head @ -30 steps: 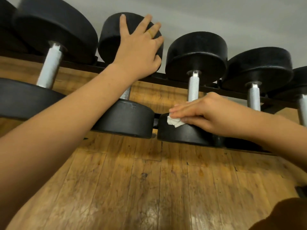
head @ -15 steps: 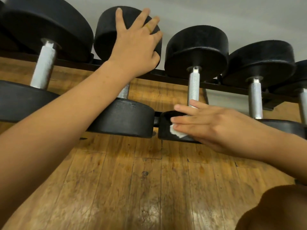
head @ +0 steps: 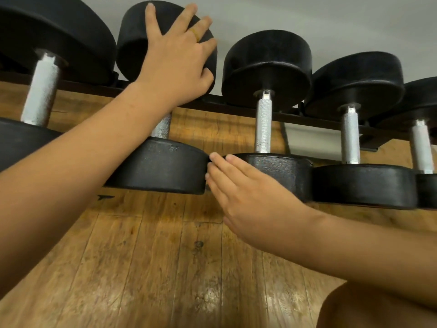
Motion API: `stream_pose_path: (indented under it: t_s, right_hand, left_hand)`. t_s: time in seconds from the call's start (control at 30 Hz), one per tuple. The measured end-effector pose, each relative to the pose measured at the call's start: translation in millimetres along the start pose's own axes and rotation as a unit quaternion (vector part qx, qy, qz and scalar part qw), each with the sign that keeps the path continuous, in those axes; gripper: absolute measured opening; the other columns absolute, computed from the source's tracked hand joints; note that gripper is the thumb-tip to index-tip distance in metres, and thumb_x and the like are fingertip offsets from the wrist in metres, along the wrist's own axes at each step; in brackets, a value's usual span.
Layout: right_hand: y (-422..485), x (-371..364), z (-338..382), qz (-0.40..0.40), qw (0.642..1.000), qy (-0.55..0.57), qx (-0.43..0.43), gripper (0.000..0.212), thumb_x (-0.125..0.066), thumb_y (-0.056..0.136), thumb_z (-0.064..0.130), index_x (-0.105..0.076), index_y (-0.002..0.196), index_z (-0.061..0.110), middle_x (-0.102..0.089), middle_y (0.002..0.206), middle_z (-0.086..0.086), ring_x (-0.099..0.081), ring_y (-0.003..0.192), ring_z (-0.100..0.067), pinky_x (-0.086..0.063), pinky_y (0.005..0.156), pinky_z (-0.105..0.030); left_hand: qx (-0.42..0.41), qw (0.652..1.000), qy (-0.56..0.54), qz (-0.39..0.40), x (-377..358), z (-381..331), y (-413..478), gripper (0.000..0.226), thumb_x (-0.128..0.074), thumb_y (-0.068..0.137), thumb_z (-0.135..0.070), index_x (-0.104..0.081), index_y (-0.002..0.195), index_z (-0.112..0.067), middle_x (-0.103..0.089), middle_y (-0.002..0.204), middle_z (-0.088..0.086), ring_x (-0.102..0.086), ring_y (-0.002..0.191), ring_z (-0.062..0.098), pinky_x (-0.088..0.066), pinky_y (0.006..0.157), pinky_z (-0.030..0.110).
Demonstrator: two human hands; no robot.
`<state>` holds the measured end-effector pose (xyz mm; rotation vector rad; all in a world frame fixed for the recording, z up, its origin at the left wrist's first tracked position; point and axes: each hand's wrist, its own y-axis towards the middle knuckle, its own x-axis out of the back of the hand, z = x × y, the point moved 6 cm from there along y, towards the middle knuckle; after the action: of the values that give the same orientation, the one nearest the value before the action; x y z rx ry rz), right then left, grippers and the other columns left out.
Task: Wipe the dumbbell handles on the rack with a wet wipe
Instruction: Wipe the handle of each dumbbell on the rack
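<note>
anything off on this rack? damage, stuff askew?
Nothing askew: the dumbbells sit lined up on the rack. Only wear: the near head of the second dumbbell from left looks scuffed along its top edge, and the wooden floor is scratched. No wipe shows.

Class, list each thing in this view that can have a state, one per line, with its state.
Left hand: open, fingers spread on the far head of the second dumbbell from the left.
Right hand: fingers straight, laid against the near head of the third dumbbell.
Third dumbbell's handle: bare, untouched.
Wet wipe: not visible.
</note>
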<state>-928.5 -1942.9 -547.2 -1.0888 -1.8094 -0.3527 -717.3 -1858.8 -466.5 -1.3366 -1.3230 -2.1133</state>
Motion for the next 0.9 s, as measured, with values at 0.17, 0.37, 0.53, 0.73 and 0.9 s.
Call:
stream_pose_path:
  t_s: [0.17,0.37,0.53,0.73,0.9]
  right_hand:
    - [-34.1,6.6,-14.6,-0.038,0.998,0.023,-0.035,0.075,-0.046,0.098,0.032,-0.012,0.158,0.003,-0.011,0.166,-0.017,-0.004,0.155,-0.033,-0.004,0.124,-0.049]
    - [-90.5,0.5,-37.9,-0.037,0.991,0.089,-0.096,0.090,-0.059,0.092,0.045,-0.012,0.160,0.007,-0.006,0.168,-0.015,-0.007,0.155,-0.029,-0.017,0.120,-0.046]
    - [-32.9,10.6,-20.2,-0.041,0.997,0.063,-0.032,0.088,-0.053,0.093,0.057,-0.025,0.156,0.002,-0.021,0.164,-0.018,-0.010,0.154,-0.033,-0.011,0.124,-0.048]
    - [-59.6,1.8,-34.5,-0.040,0.995,0.092,-0.020,0.089,-0.054,0.094,0.052,-0.012,0.160,0.010,-0.008,0.168,-0.011,-0.002,0.155,-0.026,-0.009,0.123,-0.043]
    - [-105.2,-13.9,-72.7,-0.022,0.977,0.189,-0.094,0.086,-0.039,0.099,0.060,-0.003,0.161,0.013,0.001,0.169,-0.004,-0.004,0.155,-0.018,-0.018,0.122,-0.040]
  left_hand:
    - [-0.003,1.000,-0.003,0.002,1.5,-1.3,-0.6,0.051,-0.049,0.100,-0.031,-0.052,0.148,-0.015,-0.034,0.165,0.013,-0.018,0.156,0.033,-0.007,0.114,0.079]
    - [-0.006,1.000,-0.005,0.004,1.8,-1.3,-0.6,0.052,-0.048,0.100,-0.031,-0.051,0.148,-0.014,-0.033,0.165,0.013,-0.017,0.157,0.033,-0.007,0.114,0.079]
    - [0.000,1.000,-0.016,-0.001,3.1,-1.6,0.5,0.050,-0.049,0.100,-0.031,-0.053,0.146,-0.013,-0.036,0.163,0.014,-0.020,0.155,0.034,-0.007,0.114,0.080]
    - [0.001,1.000,-0.015,0.006,2.7,-3.6,1.8,0.051,-0.052,0.098,-0.032,-0.054,0.146,-0.012,-0.036,0.163,0.014,-0.021,0.155,0.034,-0.008,0.114,0.080]
    - [-0.011,1.000,-0.010,0.019,3.9,-5.3,0.9,0.055,-0.053,0.097,-0.035,-0.054,0.147,-0.012,-0.035,0.163,0.015,-0.020,0.155,0.035,-0.007,0.113,0.081]
